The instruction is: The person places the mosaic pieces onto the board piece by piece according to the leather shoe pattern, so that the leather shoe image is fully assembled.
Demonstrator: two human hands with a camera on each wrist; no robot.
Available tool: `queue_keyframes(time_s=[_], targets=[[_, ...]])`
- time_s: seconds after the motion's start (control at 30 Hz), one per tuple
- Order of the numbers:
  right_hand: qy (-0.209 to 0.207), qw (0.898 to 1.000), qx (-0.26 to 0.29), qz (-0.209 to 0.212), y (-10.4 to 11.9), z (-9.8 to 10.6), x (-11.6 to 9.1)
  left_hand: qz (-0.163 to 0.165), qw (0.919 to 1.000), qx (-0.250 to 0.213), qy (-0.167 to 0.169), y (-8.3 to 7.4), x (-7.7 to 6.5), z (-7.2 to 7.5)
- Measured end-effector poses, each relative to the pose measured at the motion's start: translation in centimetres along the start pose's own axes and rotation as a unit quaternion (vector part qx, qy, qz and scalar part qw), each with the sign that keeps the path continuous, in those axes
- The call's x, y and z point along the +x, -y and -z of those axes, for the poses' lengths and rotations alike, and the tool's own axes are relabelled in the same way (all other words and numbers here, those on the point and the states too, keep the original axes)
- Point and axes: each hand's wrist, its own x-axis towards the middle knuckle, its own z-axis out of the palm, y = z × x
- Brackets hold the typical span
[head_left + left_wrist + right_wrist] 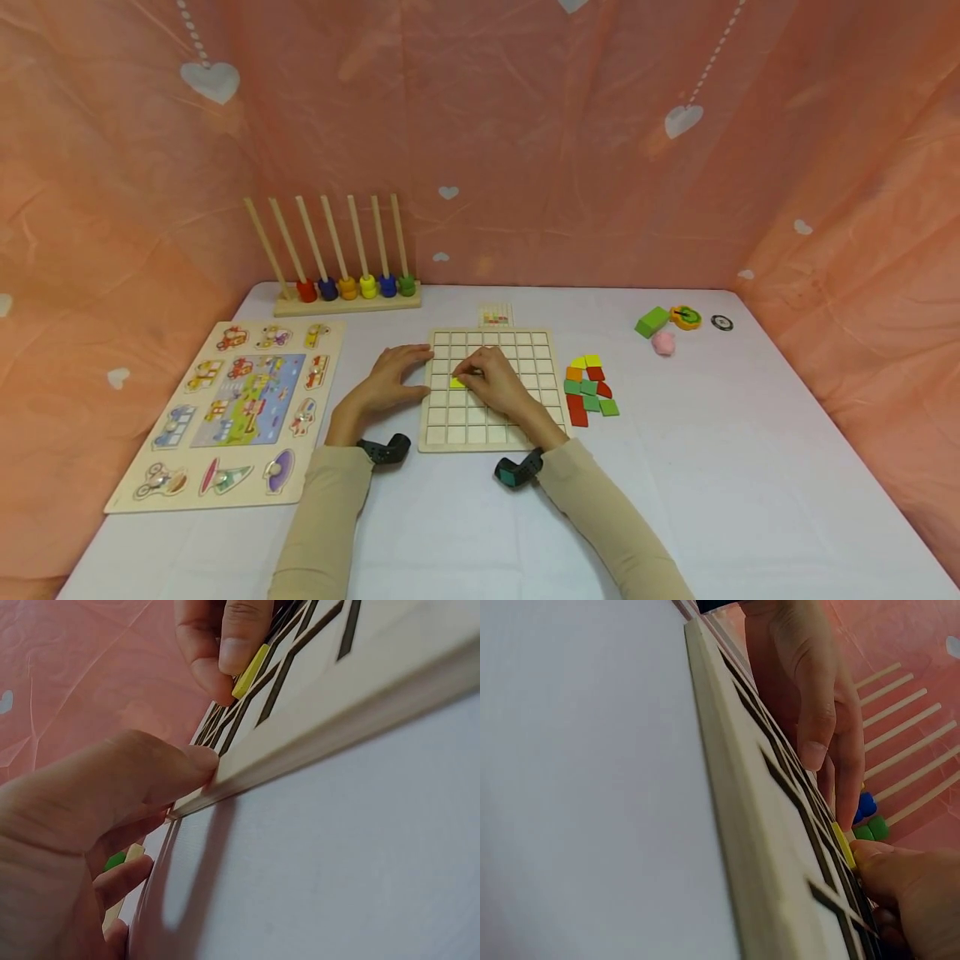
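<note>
Currently at the fingertips: a small, flat, bright yellow tile (457, 384), in the left half of a square pale-wood grid board (456, 434); whether it sits fully down in a cell, I cannot tell.
Right hand (495, 385): thumb and fingertip pinching the yellow tile, the wrist over the board's near right corner.
Left hand (386, 379): fingers extended, thumb spread away from them; the thumb tip touches the board's left edge.
Board's right edge: just beside it, a cluster of thin flat tiles in red, orange, yellow and green (591, 387).
Board's far edge: just beyond it, a small card with a coloured grid pattern (496, 315).
Tabletop's left edge: a pale wooden picture puzzle with knobbed vehicle pieces (318, 433).
Tabletop's far left corner: near it, a wooden stand with seven rods and coloured rings (347, 303).
Tabletop's far right corner: near it, a green rectangular block (652, 322), a small pink lump (663, 342), a round orange-and-green piece (686, 317) and a black-and-white disc (722, 322).
Behind: a salmon-pink curtain with white hearts (525, 167).
</note>
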Motion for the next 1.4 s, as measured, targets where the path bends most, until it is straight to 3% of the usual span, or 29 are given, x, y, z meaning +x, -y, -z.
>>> queue_keyframes(time_s=[0.23, 0.4, 0.6, 0.8, 1.0, 1.4], targets=[[0.034, 0.999, 0.024, 0.005, -0.1, 1.5, 0.0, 0.003, 1.0, 0.006, 0.0, 0.1, -0.1, 0.0], [0.012, 0.998, 0.064, 0.0, -1.0, 3.7, -0.7, 0.005, 1.0, 0.005, -0.002, 0.2, -0.1, -0.1], [-0.023, 0.998, 0.06, -0.006, -2.6, 7.2, -2.3, 0.006, 1.0, 0.0, -0.007, 0.3, -0.2, -0.3], [-0.046, 0.998, 0.025, -0.042, -3.8, 11.1, -4.2, 0.011, 0.9999, -0.002, -0.004, 0.1, -0.3, -0.3], [-0.063, 0.993, -0.006, -0.095, -5.0, 13.7, -6.1, 0.023, 0.9995, 0.021, 0.0, -0.2, -0.3, 0.0], [-0.043, 0.984, -0.02, -0.174, -7.0, 15.1, -8.9, 0.029, 0.999, 0.034, 0.005, -0.2, 0.1, 0.1]])
